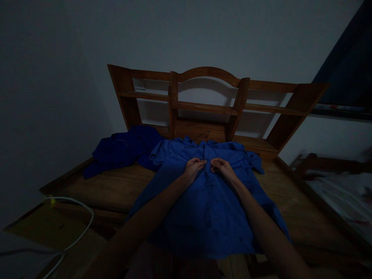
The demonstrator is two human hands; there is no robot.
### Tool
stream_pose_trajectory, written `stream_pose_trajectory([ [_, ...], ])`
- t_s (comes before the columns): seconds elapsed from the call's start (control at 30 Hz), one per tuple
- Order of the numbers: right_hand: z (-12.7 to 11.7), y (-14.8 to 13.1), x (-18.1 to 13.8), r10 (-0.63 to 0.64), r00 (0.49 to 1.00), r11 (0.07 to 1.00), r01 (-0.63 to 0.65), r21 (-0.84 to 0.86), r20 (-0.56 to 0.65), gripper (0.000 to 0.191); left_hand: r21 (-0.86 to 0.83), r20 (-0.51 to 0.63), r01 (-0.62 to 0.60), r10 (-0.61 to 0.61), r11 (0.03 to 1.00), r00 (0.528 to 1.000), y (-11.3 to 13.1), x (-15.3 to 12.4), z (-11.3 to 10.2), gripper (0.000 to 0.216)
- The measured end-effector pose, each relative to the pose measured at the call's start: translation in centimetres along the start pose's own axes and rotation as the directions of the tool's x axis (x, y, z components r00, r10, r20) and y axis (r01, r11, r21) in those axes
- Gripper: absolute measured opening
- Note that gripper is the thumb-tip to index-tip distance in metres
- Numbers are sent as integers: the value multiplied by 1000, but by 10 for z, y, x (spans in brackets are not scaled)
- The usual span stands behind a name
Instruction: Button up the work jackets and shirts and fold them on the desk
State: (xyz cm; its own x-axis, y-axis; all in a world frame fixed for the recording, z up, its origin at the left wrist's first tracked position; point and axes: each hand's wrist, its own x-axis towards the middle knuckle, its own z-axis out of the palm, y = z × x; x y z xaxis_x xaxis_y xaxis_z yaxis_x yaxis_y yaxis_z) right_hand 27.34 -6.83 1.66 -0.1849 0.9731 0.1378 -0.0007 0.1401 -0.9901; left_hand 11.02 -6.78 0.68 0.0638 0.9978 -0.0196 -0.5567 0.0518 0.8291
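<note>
A blue button-up shirt (209, 201) lies spread flat on a wooden desk (110, 190), collar away from me. My left hand (194, 166) and my right hand (221, 166) meet at the shirt's front placket just below the collar. Both have their fingers curled and pinched on the fabric edges, close together. A second, darker blue garment (124, 149) lies crumpled at the back left of the desk, apart from both hands.
A wooden shelf unit (207, 104) stands at the back of the desk against the wall. A white cable (78, 217) loops over the desk's left front corner. A bed (340, 193) lies to the right. The room is dim.
</note>
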Motion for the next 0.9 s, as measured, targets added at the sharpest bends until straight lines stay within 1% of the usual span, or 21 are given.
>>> stream_pose_trajectory([
  [0.17,0,-4,-3,42,999,999,-42,16,10,32,12,5,-18,18,1000,1000,-1,2,-1,35],
  [0.33,0,-3,-2,82,997,996,-83,27,4,26,15,2,-27,27,1000,1000,1,-2,1,33],
  [0.53,0,-5,-4,73,997,997,-72,33,-7,23,27,-18,-39,39,999,999,-1,-5,5,33],
  [0.63,1,-6,-4,82,996,996,-81,26,-23,22,80,-23,-89,91,993,996,-3,-1,6,30],
  [0.8,4,-2,-2,56,998,998,-56,6,-39,26,266,3,-230,238,936,971,-5,6,7,25],
  [0.9,5,0,-1,47,998,999,-47,-4,-49,29,298,31,-264,267,917,963,-5,7,7,25],
])
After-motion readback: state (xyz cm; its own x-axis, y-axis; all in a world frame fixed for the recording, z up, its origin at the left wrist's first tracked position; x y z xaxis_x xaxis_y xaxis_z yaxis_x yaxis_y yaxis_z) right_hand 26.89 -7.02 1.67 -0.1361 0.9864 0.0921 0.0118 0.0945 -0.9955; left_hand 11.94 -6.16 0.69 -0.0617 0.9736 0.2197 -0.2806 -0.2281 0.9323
